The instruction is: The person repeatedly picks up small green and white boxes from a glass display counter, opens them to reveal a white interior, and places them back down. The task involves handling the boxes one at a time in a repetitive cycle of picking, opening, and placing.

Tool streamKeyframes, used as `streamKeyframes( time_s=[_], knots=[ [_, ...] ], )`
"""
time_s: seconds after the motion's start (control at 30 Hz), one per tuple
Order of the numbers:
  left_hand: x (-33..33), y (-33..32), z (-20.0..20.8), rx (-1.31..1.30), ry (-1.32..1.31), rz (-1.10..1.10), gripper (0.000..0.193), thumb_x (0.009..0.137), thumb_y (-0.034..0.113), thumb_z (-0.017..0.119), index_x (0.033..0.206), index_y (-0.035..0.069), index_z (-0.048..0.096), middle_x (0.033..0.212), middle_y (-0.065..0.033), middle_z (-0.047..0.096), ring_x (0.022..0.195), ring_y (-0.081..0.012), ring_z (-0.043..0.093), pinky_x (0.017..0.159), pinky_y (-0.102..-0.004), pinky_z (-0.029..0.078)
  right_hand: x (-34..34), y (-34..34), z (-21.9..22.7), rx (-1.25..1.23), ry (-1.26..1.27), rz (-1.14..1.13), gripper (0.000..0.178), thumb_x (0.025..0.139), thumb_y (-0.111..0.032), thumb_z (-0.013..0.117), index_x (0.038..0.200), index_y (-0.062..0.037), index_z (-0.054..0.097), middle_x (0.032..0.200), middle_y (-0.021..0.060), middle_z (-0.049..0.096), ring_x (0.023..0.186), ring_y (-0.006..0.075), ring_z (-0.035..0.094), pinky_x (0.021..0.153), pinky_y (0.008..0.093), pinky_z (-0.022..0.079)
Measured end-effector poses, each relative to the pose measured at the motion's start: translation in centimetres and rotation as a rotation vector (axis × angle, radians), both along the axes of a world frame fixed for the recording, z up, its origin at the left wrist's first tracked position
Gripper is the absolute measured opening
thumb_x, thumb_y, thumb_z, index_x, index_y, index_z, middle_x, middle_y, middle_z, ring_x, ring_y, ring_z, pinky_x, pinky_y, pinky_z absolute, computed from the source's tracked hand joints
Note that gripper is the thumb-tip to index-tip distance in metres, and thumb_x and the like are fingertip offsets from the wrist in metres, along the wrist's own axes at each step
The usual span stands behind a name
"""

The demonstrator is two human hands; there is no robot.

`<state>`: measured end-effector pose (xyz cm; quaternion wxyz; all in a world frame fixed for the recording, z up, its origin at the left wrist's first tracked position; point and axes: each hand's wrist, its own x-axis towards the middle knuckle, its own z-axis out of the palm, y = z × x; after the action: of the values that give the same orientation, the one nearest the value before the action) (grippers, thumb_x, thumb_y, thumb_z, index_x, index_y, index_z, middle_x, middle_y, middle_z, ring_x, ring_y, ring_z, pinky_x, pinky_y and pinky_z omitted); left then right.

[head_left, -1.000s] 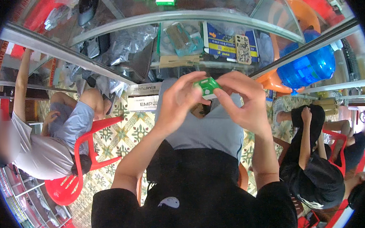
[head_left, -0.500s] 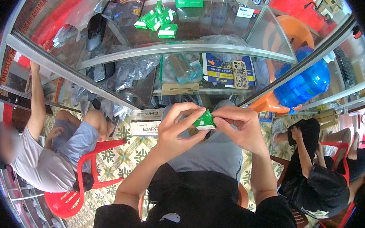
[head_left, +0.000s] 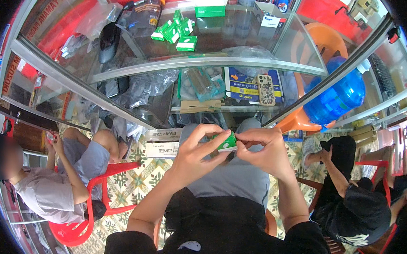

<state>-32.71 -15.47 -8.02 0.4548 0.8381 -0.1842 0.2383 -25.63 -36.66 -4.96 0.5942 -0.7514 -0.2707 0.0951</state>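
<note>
A small green and white cardboard box [head_left: 227,143] is held above my lap, between my two hands. My left hand [head_left: 199,150] grips it from the left, fingers over the top and thumb below. My right hand [head_left: 264,150] pinches at its right end with thumb and forefinger; the fingers hide that end. On the glass counter ahead lies a pile of similar small green boxes [head_left: 172,32], with one box [head_left: 186,43] at its front. A larger open green and white carton [head_left: 210,10] stands behind them.
The glass display case [head_left: 209,66] is in front, with a patterned phone [head_left: 266,89] on its lower shelf. To the right are a blue water jug [head_left: 336,95] and an orange chair [head_left: 321,36]. A person sits at left on a red chair [head_left: 72,232]; others sit at right.
The small box has tilted slightly and sunk a little in my hands. At left, the seated person has lowered a raised arm and now holds a small object. My view has shifted slightly.
</note>
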Motion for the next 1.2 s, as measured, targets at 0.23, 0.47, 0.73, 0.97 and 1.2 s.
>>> streamKeyframes(
  time_s=[0.23,0.47,0.73,0.97,1.2],
  knots=[
    [-0.3,-0.1,0.4,0.0,0.003,-0.009,0.058,0.079,-0.003,0.089,0.134,0.008,0.075,0.124,-0.0114,0.066,0.103,-0.0243,0.073,0.084,-0.0349,0.063,-0.1,-0.4,-0.9,-0.03,0.01,-0.052,0.015,0.085,0.001,0.079,0.098,0.007,0.08,0.086,0.0105,0.08,0.076,0.0118,0.076,0.07,0.0263,0.061],
    [-0.5,0.5,0.6,-0.044,0.018,0.026,0.057,0.073,-0.001,0.092,0.128,0.006,0.079,0.12,-0.0117,0.07,0.104,-0.0239,0.073,0.087,-0.0349,0.062,0.2,-0.4,-0.1,0.152,0.087,0.118,0.025,0.093,-0.001,0.078,0.118,0.0047,0.078,0.097,0.012,0.081,0.082,0.0119,0.076,0.076,0.0274,0.063],
    [-1.1,0.5,0.7,0.036,0.011,0.07,0.053,0.068,0.001,0.093,0.119,0.002,0.079,0.113,-0.0133,0.072,0.102,-0.0285,0.071,0.089,-0.0388,0.057,0.0,-0.7,-1.0,0.208,0.143,0.075,0.024,0.1,-0.007,0.074,0.123,0.0006,0.077,0.102,0.0107,0.081,0.083,0.0105,0.073,0.069,0.0282,0.059],
    [-1.9,0.0,0.7,0.126,0.063,0.065,0.043,0.085,0.005,0.091,0.126,-0.001,0.077,0.131,-0.0125,0.066,0.099,-0.0352,0.072,0.078,-0.0386,0.067,-2.0,-1.6,-1.9,0.237,-0.402,0.001,0.016,0.09,-0.002,0.074,0.105,0.0002,0.079,0.104,0.0168,0.073,0.089,0.0336,0.074,0.071,0.0419,0.058],
    [-1.1,-0.7,1.8,0.172,-0.104,0.008,0.039,0.084,0.012,0.091,0.116,-0.005,0.079,0.118,-0.0193,0.069,0.094,-0.0359,0.069,0.079,-0.0478,0.059,-4.2,-2.6,-1.4,0.15,-0.551,-0.097,0.009,0.085,-0.006,0.074,0.092,-0.0009,0.076,0.099,0.0155,0.07,0.083,0.0368,0.071,0.067,0.046,0.055]
  ],
)
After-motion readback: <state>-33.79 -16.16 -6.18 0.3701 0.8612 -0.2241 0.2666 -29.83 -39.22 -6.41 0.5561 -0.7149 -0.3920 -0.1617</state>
